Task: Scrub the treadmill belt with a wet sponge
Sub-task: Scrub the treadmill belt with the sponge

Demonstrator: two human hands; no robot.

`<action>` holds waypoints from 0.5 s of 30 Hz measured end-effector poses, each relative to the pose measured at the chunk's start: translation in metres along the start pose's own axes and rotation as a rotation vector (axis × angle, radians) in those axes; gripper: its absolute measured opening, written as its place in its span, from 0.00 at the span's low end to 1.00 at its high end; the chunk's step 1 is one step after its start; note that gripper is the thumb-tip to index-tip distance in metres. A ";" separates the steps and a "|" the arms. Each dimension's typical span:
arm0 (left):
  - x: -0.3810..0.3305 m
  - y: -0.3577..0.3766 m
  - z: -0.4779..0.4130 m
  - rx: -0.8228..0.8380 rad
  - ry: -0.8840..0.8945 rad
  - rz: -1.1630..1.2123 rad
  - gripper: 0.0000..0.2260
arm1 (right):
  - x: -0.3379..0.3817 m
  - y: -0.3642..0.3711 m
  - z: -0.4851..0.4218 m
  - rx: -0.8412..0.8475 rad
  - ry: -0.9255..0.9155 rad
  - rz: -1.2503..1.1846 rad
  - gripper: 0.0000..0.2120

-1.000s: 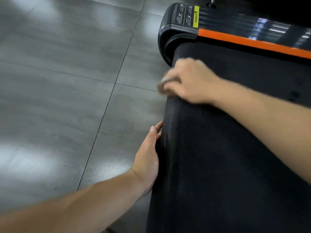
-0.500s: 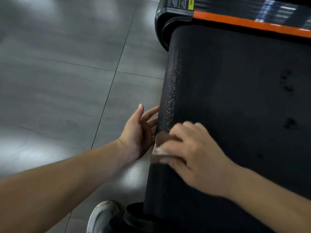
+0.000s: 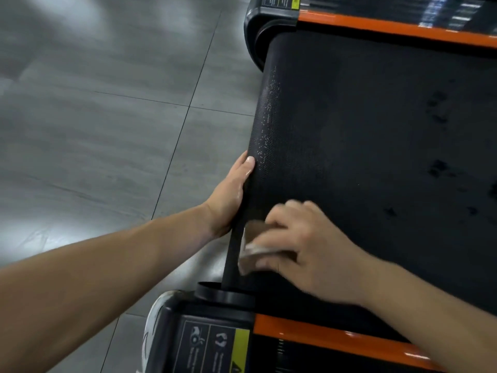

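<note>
The black treadmill belt (image 3: 363,135) fills the right half of the view, with water beads along its rounded left end and dark wet spots on the right. My right hand (image 3: 301,249) grips a brownish sponge (image 3: 252,246) and presses it onto the belt near the left end, close to the near rail. The sponge is blurred and mostly covered by my fingers. My left hand (image 3: 231,195) lies flat against the belt's curved left end, fingers straight, just above the sponge.
Orange-and-black side rails run along the far side (image 3: 390,25) and near side (image 3: 322,337) of the belt, with black end caps carrying warning labels (image 3: 215,345). Grey tiled floor (image 3: 107,130) lies to the left. A white shoe (image 3: 153,319) shows at the bottom.
My right hand has swept the sponge from the far end of the belt's edge toward the near rail. My left hand flattened its fingers against the belt end. The view shifted to show the near rail.
</note>
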State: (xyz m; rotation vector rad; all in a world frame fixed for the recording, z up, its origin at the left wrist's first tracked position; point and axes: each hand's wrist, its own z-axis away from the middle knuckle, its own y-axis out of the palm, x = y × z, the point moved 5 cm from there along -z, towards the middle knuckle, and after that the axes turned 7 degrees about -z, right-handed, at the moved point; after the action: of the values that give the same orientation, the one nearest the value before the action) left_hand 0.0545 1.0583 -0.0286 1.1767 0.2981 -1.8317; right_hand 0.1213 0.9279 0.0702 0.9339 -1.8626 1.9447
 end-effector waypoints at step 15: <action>-0.031 -0.001 0.006 -0.223 0.170 -0.434 0.19 | -0.046 -0.035 0.041 -0.251 0.098 0.111 0.13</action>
State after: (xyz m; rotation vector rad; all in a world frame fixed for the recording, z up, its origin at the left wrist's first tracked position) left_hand 0.0540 1.0728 -0.0004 1.1741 0.8905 -2.0004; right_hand 0.1874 0.9024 0.0671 0.6614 -2.0789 1.7273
